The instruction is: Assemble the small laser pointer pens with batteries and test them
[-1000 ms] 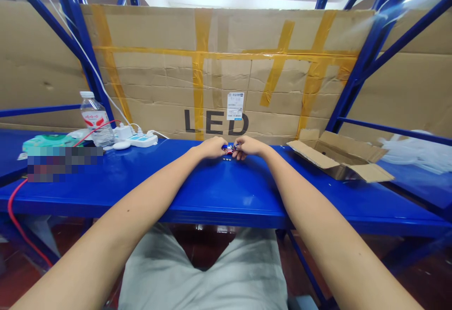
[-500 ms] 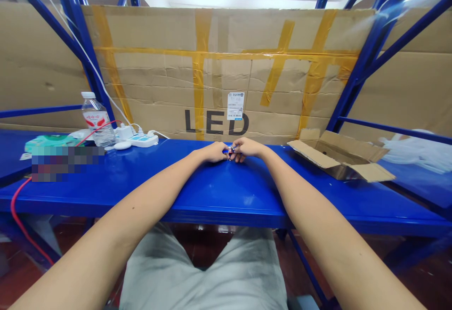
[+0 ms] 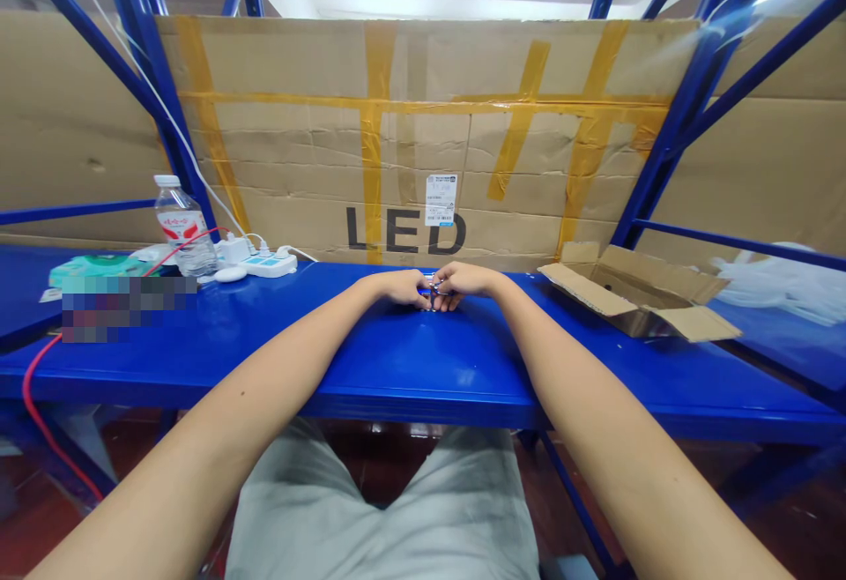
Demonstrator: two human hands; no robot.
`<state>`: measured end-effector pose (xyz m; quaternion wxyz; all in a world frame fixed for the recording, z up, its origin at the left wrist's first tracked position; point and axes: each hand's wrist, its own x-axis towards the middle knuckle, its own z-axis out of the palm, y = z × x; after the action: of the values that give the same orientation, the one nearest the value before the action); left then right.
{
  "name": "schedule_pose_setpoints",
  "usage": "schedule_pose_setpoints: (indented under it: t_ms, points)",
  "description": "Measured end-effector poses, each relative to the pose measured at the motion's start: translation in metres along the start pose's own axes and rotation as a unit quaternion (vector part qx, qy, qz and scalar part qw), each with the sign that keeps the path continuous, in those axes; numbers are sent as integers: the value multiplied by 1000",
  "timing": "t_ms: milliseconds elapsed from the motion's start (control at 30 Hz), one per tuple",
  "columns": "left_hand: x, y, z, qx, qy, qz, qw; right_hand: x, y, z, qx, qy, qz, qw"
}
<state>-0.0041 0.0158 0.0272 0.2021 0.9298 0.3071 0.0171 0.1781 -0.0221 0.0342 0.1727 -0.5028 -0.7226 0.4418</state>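
Near the back edge of the blue table (image 3: 423, 360), both hands meet in front of the cardboard. Between them is a small shiny metallic object (image 3: 433, 287), mostly covered by fingers and too small to identify. My left hand (image 3: 404, 287) is closed at its left side, fingers curled and thumb toward the middle. From the right, my right hand (image 3: 459, 284) pinches at the same spot with bent fingers. Just behind the hands stands a large cardboard panel (image 3: 297, 157) printed "LED", with a white label (image 3: 441, 200).
An open cardboard box (image 3: 634, 289) lies at the right, with clear plastic wrap (image 3: 786, 285) beyond it. At the left are a water bottle (image 3: 185, 227), a white power strip (image 3: 270, 263), a green packet (image 3: 99, 270) and a red cable (image 3: 43, 417).
The fingers have shifted slightly around the small metallic object. Both hands stay in nearly the same place, and the view has tilted a little.
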Motion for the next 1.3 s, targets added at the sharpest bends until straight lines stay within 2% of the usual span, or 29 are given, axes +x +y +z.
schedule_pose_setpoints:
  t_ms: [300, 533, 1033, 1167, 1300]
  points:
    - [-6, 11, -4, 19, -17, 0, 1000, 0, 2, -3, 20, -25, 8, 999]
    - [-4, 9, -4, 39, -20, -5, 999, -1, 3, -3, 37, -31, 12, 999]
    - [-8, 8, -5, 14, -27, -7, 1000, -6, -2, -1, 43, -41, 12, 998]
    - [-11, 12, -8, -16, -24, -17, 999, -7, -2, -6, 42, -16, -11, 999]
    - [-17, 9, -15, -33, 25, -71, 997, -12, 0, -12, 51, 27, -41, 997]
